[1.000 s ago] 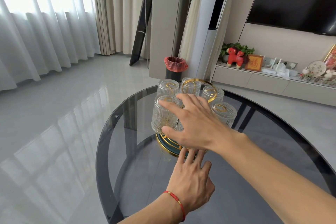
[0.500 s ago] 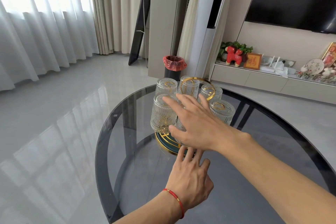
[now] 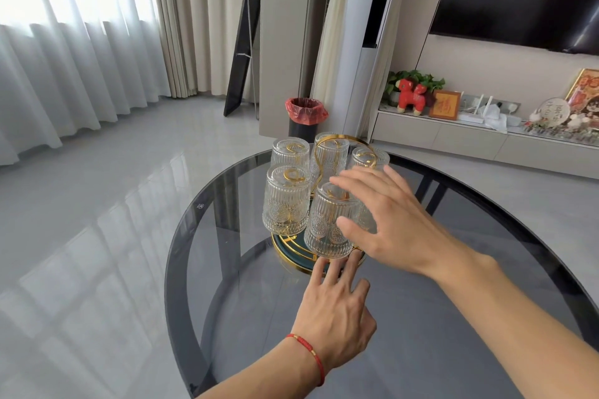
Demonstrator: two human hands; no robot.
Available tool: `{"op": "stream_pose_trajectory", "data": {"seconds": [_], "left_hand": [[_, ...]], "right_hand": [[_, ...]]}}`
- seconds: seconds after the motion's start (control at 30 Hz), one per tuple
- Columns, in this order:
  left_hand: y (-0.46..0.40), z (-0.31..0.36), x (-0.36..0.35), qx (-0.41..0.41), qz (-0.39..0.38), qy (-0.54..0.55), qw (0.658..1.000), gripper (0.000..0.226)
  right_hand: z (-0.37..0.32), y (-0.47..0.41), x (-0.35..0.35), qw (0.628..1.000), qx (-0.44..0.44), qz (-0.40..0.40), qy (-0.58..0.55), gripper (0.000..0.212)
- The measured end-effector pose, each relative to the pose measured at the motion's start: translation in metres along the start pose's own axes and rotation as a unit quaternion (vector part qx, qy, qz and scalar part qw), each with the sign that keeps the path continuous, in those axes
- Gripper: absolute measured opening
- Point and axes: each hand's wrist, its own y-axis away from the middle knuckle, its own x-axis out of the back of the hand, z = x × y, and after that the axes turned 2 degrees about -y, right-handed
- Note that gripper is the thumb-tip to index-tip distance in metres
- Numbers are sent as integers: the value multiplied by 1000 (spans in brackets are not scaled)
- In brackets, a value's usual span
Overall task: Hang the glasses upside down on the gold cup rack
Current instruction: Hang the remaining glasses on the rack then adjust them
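Observation:
The gold cup rack (image 3: pixel 337 146) stands on the round dark glass table (image 3: pixel 421 334), its gold-rimmed base (image 3: pixel 285 253) showing below. Several ribbed clear glasses hang upside down on it, among them a front glass (image 3: pixel 327 223) and a front-left glass (image 3: pixel 287 201). My right hand (image 3: pixel 389 217) hovers just right of the front glass, fingers spread, thumb close to its side, holding nothing. My left hand (image 3: pixel 337 311), with a red string on the wrist, lies flat on the table, fingertips touching the rack's base. A glass behind my right hand is mostly hidden.
A bin with a red liner (image 3: pixel 306 116) stands on the floor beyond the table. A low white cabinet (image 3: pixel 470 139) with a red toy horse (image 3: pixel 411 97) and frames runs along the right wall under a dark screen.
My right hand has slid right, off the front glass, which now stands uncovered on the rack. My left hand has stayed at the base.

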Motion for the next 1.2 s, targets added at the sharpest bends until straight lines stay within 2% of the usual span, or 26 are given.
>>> {"op": "stream_pose_trajectory", "data": {"seconds": [0.1, 0.67, 1.1, 1.2], "left_hand": [[0, 0, 1, 5, 1, 1, 1000, 27], [1, 0, 2, 10, -34, -16, 999, 46], [0, 0, 2, 13, -40, -6, 999, 44], [0, -1, 4, 8, -40, -5, 999, 42]], "right_hand": [[-1, 2, -5, 1000, 0, -18, 21, 67], [-9, 19, -8, 999, 22, 31, 18, 59], [-4, 22, -9, 999, 31, 35, -3, 59], [-1, 29, -12, 997, 45, 59, -15, 58]]}}
